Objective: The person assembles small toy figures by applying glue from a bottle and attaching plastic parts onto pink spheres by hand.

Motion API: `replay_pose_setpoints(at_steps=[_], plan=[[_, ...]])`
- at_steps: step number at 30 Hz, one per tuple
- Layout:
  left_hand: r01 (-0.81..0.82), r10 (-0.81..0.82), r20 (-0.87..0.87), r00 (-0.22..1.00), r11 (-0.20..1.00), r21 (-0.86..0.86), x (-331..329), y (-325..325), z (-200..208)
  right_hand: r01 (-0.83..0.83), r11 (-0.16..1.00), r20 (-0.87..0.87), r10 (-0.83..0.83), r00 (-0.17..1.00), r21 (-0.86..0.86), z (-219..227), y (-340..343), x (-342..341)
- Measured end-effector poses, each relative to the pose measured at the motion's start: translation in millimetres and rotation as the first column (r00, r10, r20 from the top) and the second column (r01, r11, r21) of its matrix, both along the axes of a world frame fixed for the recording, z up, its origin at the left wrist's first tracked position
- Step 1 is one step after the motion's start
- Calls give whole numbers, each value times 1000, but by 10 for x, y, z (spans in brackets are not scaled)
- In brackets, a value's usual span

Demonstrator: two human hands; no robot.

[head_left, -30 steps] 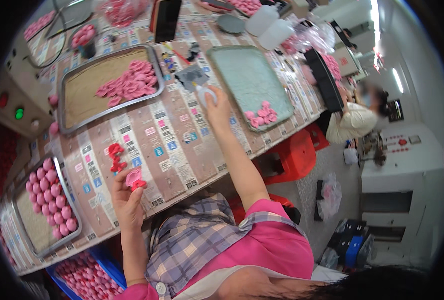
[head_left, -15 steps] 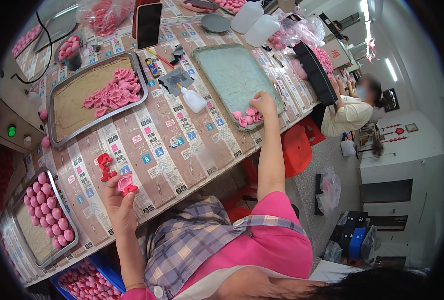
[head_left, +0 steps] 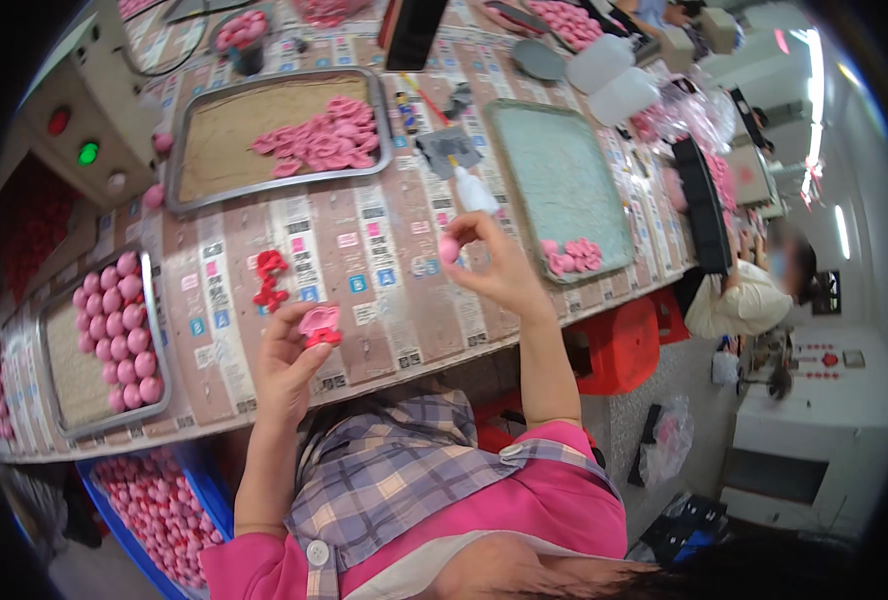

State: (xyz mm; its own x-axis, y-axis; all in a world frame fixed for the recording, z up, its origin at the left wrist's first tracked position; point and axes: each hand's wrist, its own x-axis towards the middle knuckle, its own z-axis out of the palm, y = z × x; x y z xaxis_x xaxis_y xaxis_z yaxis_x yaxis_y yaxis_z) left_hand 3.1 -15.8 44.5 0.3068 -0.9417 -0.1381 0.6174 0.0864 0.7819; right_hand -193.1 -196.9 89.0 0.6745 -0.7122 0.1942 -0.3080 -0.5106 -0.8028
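Above the table's near edge, my left hand (head_left: 284, 372) pinches a small pink cup-shaped piece with a red base (head_left: 320, 322) between thumb and fingers. To its right and a little farther off, my right hand (head_left: 506, 268) grips a smooth, rounded pink piece (head_left: 449, 249) at its fingertips. Right of that hand, pink petal-like pieces (head_left: 572, 257) lie on the near end of a pale green tray (head_left: 561, 160). Small red pieces (head_left: 270, 280) rest on the table just beyond my left hand.
A metal tray (head_left: 204, 150) carries a heap of flat pink pieces (head_left: 324, 138). At left, another tray (head_left: 62, 340) holds rows of pink rounded pieces (head_left: 116, 345). A white squeeze bottle (head_left: 476, 193) lies near the middle. Below the table stand a blue crate (head_left: 204, 482) and red stool (head_left: 619, 345).
My right hand has left the pink pieces on the green tray and come toward my left hand, holding a rounded pink piece. The view has turned. My left hand keeps its piece.
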Motion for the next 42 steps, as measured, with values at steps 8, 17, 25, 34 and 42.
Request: replay_pose_setpoints(at_steps=[8, 17, 25, 34, 42], plan=[[-16, 16, -72, 997, 1000, 1, 104, 115, -29, -185, 918, -313, 71, 947, -352, -374, 340, 522], [-20, 19, -105, 994, 1000, -8, 152, 127, -73, -259, 903, -361, 127, 924, -344, -421, 314, 472], [-7, 8, -67, 998, 1000, 20, 139, 110, -109, -131, 968, -287, 65, 956, -215, -360, 352, 464], [40, -37, -78, 996, 998, 41, 90, 109, -209, -74, 952, -180, 20, 983, -296, -349, 499, 546], [102, -102, -99, 990, 995, -4, 74, 104, -130, -291, 954, 19, 293, 956, -69, 32, 719, 697]])
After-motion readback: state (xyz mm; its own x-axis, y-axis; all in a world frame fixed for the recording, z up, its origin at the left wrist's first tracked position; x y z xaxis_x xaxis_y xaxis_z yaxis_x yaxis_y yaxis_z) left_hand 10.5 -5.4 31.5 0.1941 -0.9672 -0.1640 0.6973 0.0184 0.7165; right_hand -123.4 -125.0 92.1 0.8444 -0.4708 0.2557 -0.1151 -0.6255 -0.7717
